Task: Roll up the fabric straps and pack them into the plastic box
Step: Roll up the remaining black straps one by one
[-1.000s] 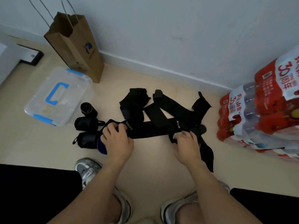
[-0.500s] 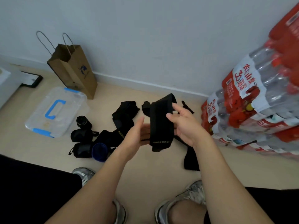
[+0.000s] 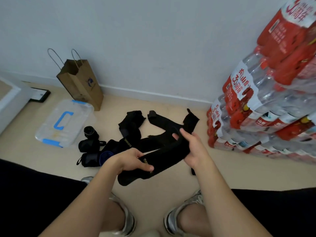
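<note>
I hold one black fabric strap (image 3: pixel 164 156) above the floor, lying slantwise between both hands. My left hand (image 3: pixel 135 159) pinches its near end by the gold lettering. My right hand (image 3: pixel 191 147) grips its far part, fingers curled over it. More black straps (image 3: pixel 135 127) lie loose and tangled on the floor behind. Three rolled straps (image 3: pixel 90 146) sit in a cluster to the left. The clear plastic box (image 3: pixel 51 127) with a blue handle and clips stands closed further left.
A brown paper bag (image 3: pixel 82 84) stands against the wall behind the box. Stacked shrink-wrapped packs of water bottles (image 3: pixel 266 106) fill the right side. My two shoes (image 3: pixel 181 218) rest on the beige floor below my hands. A white cabinet edge (image 3: pixel 10 103) is far left.
The strap hung upright between my hands half a second ago. It now lies slantwise and lower, my left hand gripping its near end and my right hand its far part.
</note>
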Demonstrator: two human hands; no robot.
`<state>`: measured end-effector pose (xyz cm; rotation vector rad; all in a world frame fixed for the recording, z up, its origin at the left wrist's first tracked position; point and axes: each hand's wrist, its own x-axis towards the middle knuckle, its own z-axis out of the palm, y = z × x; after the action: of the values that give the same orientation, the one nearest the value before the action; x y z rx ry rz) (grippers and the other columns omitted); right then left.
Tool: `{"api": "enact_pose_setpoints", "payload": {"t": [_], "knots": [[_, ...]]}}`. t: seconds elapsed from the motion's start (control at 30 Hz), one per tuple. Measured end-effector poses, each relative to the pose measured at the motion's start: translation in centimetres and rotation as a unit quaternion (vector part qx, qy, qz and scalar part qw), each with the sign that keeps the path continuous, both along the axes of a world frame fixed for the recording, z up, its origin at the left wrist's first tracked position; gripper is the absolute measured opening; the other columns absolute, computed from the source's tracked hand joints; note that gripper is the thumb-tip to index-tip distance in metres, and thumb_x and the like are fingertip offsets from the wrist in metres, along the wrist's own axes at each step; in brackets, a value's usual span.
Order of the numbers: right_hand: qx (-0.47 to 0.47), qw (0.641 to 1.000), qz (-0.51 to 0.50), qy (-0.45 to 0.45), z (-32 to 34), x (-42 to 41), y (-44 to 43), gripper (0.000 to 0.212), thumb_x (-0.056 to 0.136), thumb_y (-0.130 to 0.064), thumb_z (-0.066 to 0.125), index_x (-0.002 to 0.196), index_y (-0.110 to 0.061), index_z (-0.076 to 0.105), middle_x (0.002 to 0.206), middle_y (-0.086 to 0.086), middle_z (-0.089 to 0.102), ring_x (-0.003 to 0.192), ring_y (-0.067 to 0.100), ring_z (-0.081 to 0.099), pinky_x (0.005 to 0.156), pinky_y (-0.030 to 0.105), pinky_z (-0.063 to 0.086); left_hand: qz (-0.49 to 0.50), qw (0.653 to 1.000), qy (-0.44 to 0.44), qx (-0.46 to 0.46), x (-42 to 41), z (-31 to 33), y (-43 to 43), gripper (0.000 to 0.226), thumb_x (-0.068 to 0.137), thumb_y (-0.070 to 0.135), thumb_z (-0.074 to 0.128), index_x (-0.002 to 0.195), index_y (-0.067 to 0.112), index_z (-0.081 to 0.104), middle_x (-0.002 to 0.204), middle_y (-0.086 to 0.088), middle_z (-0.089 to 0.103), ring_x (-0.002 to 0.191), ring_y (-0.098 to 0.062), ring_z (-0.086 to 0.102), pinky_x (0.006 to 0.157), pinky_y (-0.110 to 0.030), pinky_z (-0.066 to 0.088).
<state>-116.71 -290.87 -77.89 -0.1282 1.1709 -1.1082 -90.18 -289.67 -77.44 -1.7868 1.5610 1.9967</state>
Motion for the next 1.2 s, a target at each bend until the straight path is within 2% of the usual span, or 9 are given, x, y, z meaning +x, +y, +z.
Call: {"api": "enact_pose_setpoints", "payload": {"t": [0.17, 0.33, 0.5, 0.6, 0.7, 0.83, 1.0, 1.1, 1.2], "knots": [[0.142, 0.941, 0.201, 0.232, -4.1, -0.1, 1.9, 0.039, 0.096, -0.002, 0.076, 0.13, -0.018, 0.069, 0.115, 0.016, 0.079, 0.094, 0.033, 0.08, 0.064, 0.037, 0.063, 0.217, 0.969, -0.072, -0.092, 2.1, -1.4, 0.0, 0.027, 0.074, 0.028, 0.1, 0.092, 0.015, 0.084, 0.079, 0.001, 0.082, 0.071, -0.014, 0.08, 0.059, -0.024, 0.059], [0.164, 0.816, 0.467, 0.299, -4.7, 1.9, 4.3, 0.059, 0.11, -0.009, 0.048, 0.163, -0.024, 0.027, 0.098, 0.023, 0.081, 0.076, 0.038, 0.082, 0.063, 0.042, 0.066, 0.249, 0.96, -0.083, -0.094, 3.8, -2.4, -0.9, 0.016, 0.08, 0.018, 0.095, 0.085, 0.011, 0.081, 0.069, -0.004, 0.075, 0.056, -0.016, 0.066, 0.052, -0.027, 0.052], [0.076, 0.556, 0.651, 0.511, -3.1, 5.3, 3.0, 0.029, 0.099, -0.012, 0.056, 0.127, -0.006, 0.057, 0.103, 0.017, 0.076, 0.096, 0.038, 0.08, 0.068, 0.038, 0.063, 0.027, 0.972, -0.169, -0.162, 3.4, -3.7, -1.5, 0.011, 0.09, 0.027, 0.086, 0.09, 0.019, 0.078, 0.083, 0.0, 0.075, 0.073, -0.013, 0.071, 0.058, -0.023, 0.054], [-0.103, 0.605, 0.594, 0.52, -3.7, 7.5, 2.0, 0.092, 0.083, -0.02, 0.081, 0.161, -0.03, 0.034, 0.154, 0.008, 0.048, 0.136, 0.031, 0.058, 0.102, 0.045, 0.058, -0.002, 0.997, -0.06, -0.039, 2.3, -4.1, -1.8, 0.019, 0.099, 0.019, 0.076, 0.118, 0.019, 0.076, 0.108, -0.002, 0.077, 0.093, -0.015, 0.077, 0.068, -0.022, 0.062], [-0.208, 0.635, 0.578, 0.468, -4.5, 9.4, 1.7, 0.128, 0.068, -0.029, 0.09, 0.163, -0.055, 0.009, 0.162, -0.005, 0.043, 0.139, 0.025, 0.052, 0.109, 0.051, 0.054, 0.059, 0.997, 0.054, 0.0, 1.4, -4.9, -2.2, 0.03, 0.092, 0.007, 0.081, 0.12, 0.017, 0.075, 0.113, -0.004, 0.079, 0.098, -0.023, 0.081, 0.078, -0.033, 0.067], [-0.15, 0.692, 0.54, 0.454, -7.1, 9.3, 1.3, 0.099, 0.077, -0.033, 0.083, 0.157, -0.043, 0.025, 0.125, 0.001, 0.068, 0.106, 0.023, 0.07, 0.083, 0.041, 0.062, 0.169, 0.985, 0.016, -0.036, 1.4, -6.6, -3.6, 0.01, 0.092, 0.011, 0.078, 0.101, 0.015, 0.077, 0.099, -0.01, 0.08, 0.084, -0.022, 0.082, 0.073, -0.043, 0.069], [-0.058, 0.599, 0.644, 0.473, -9.9, 5.9, 1.6, 0.049, 0.093, -0.035, 0.075, 0.134, -0.02, 0.053, 0.118, 0.004, 0.066, 0.101, 0.024, 0.066, 0.084, 0.041, 0.06, 0.192, 0.912, -0.245, -0.266, 1.8, -8.6, -6.1, 0.038, 0.096, 0.008, 0.063, 0.134, 0.016, 0.06, 0.129, -0.009, 0.062, 0.097, -0.024, 0.065, 0.081, -0.038, 0.054], [-0.03, 0.588, 0.652, 0.478, -10.9, 5.1, 1.3, 0.049, 0.101, -0.041, 0.066, 0.138, -0.016, 0.047, 0.119, 0.006, 0.062, 0.102, 0.026, 0.063, 0.076, 0.036, 0.052, 0.132, 0.931, -0.253, -0.225, 1.7, -10.1, -7.2, 0.061, 0.1, 0.005, 0.06, 0.157, 0.006, 0.036, 0.148, -0.019, 0.045, 0.122, -0.039, 0.058, 0.095, -0.042, 0.051], [-0.033, 0.567, 0.653, 0.5, -11.1, 5.3, 0.6, 0.046, 0.098, -0.04, 0.067, 0.132, -0.015, 0.049, 0.114, 0.004, 0.061, 0.102, 0.026, 0.063, 0.077, 0.035, 0.051, 0.078, 0.935, -0.28, -0.203, 1.6, -11.8, -7.2, 0.046, 0.102, 0.009, 0.062, 0.144, -0.002, 0.045, 0.142, -0.025, 0.049, 0.125, -0.042, 0.055, 0.105, -0.046, 0.049]]}}
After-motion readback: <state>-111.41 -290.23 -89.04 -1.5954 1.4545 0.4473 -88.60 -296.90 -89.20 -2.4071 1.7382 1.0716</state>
